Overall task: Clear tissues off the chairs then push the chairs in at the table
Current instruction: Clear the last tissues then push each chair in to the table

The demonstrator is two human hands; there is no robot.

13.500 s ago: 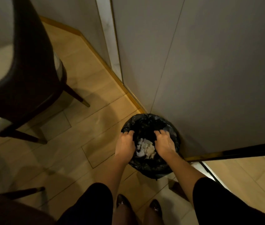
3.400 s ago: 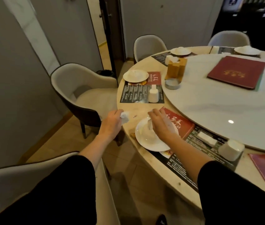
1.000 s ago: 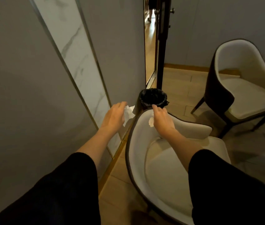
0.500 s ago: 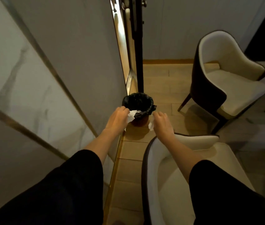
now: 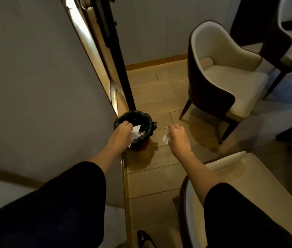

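Both hands have advanced to the bin [image 5: 134,130]. Left hand [image 5: 122,136] pinches its tissue [image 5: 136,132] over the opening for dropping; right hand [image 5: 176,136] grips another tissue [image 5: 165,138] just beside it.

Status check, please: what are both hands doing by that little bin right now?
Left hand over bin, gripping tissue. Right hand beside the bin, pinching second tissue over floor. Near chair close under right arm.

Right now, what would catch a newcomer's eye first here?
Two bare hands reach out, each clutching a crumpled white tissue: the left hand over a small black-lined bin by the grey wall, the right hand beside it. A cream-seated dark-backed armchair stands behind.
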